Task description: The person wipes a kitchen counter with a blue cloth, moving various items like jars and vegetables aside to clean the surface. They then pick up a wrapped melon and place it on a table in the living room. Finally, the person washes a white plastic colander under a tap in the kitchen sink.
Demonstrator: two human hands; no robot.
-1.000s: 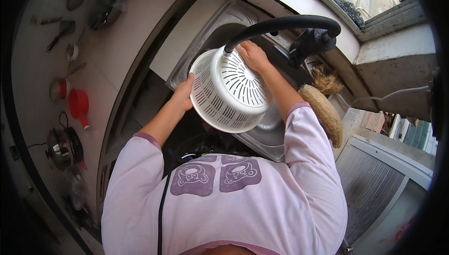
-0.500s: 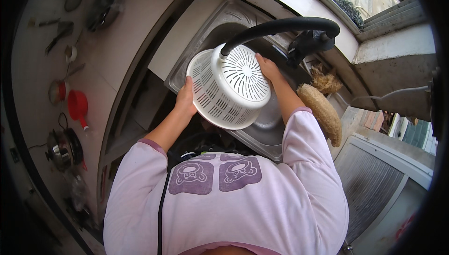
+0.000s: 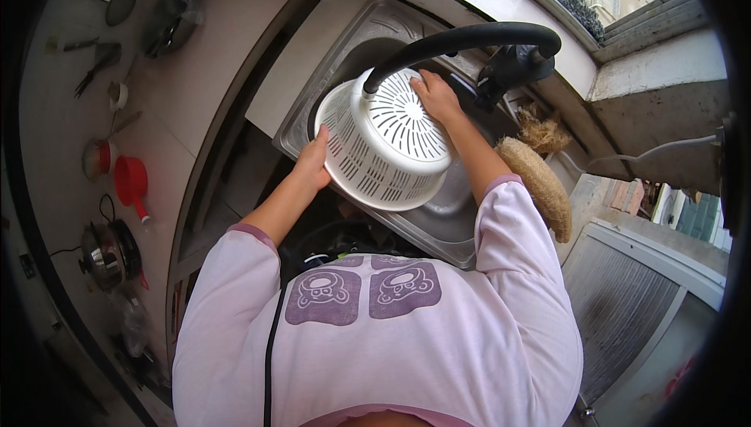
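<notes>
A white plastic colander (image 3: 386, 170) is tipped over the sink, its slotted round base turned up toward me. My left hand (image 3: 314, 162) grips its wide rim on the left side, thumb on the outer wall. At the upper right, my right hand (image 3: 438, 98) holds the edge of the base, with part of its fingers lying on the slots. The black hose-like spout of the faucet (image 3: 469, 39) arches over the colander, and its pale tip comes down at the base's left edge. Whether water is running cannot be made out. The colander's inside is hidden.
Below is a steel sink (image 3: 447, 216). A long dried loofah (image 3: 538, 184) and a frayed piece of loofah (image 3: 541, 129) lie right of it. On the left are a red plastic dipper (image 3: 131, 180), a lidded metal pot (image 3: 103, 255) and hanging utensils (image 3: 119, 6).
My right hand has slid inward and up over the colander's base from its edge. The colander has shifted slightly up and left. My left hand keeps its hold on the rim.
</notes>
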